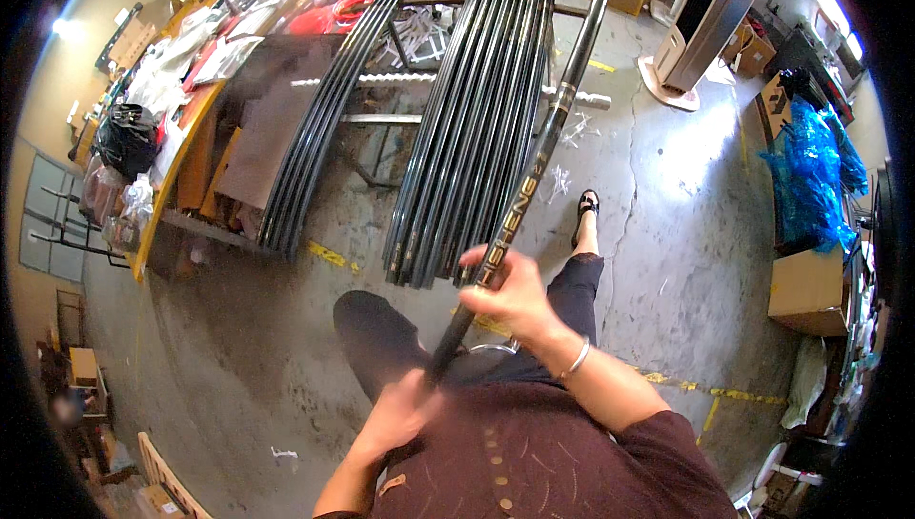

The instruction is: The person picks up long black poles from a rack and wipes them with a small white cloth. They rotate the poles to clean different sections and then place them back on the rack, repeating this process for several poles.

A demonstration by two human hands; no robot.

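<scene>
A long, glossy black fishing rod [555,119] with gold markings slants across my body, its thick dark butt low and its far end reaching up to the right. Around the lettered part, my right hand [519,300] is closed, thumb and fingers on either side of it. My left hand [396,414] is closed on the butt end, close to my dark shirt; motion blurs it a little. Just beyond my right hand lies a broad row of similar black rods [472,119], side by side on a rack. A smaller group of black rods [329,123] rests farther left.
White rack crossbars [381,81] carry the rods. At left stands a cluttered table with a yellow edge [181,166]. A tall beige-and-black appliance [701,23] stands far right, near blue plastic wrapping [810,176] and a cardboard box [808,290]. Yellow tape [734,393] marks the grey floor.
</scene>
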